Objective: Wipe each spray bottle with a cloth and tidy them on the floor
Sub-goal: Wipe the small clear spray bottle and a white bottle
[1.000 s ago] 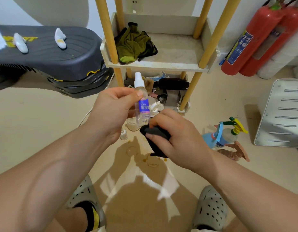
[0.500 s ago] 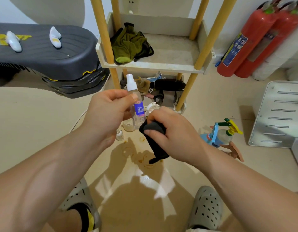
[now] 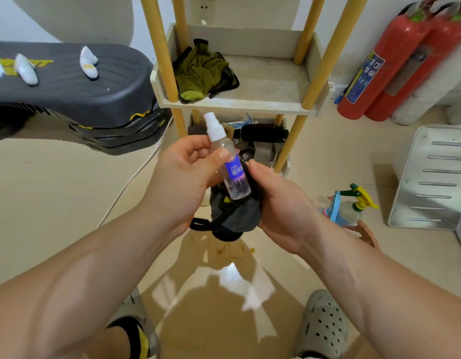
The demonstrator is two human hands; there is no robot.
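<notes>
Hands meet in the middle of the view, above the floor [image 3: 55, 193]. The left hand [image 3: 181, 177] grasps a small clear spray bottle [image 3: 228, 161] with a white cap and a blue label; the thumb presses on the front of the bottle, near its shoulder, and the other fingers [image 3: 195, 149] curl behind it. The bottle is tilted, its cap pointing up and to the left, its bottom down and to the right. The right hand [image 3: 281, 206] is clenched on a dark cloth [image 3: 234, 216], with its thumb just beside the label. The cloth lies behind and under the lower half of the bottle, touching it, and a strap hangs from it. Other spray bottles [image 3: 350, 206] are on the floor to the right, near a wooden shelf [image 3: 263, 99].
</notes>
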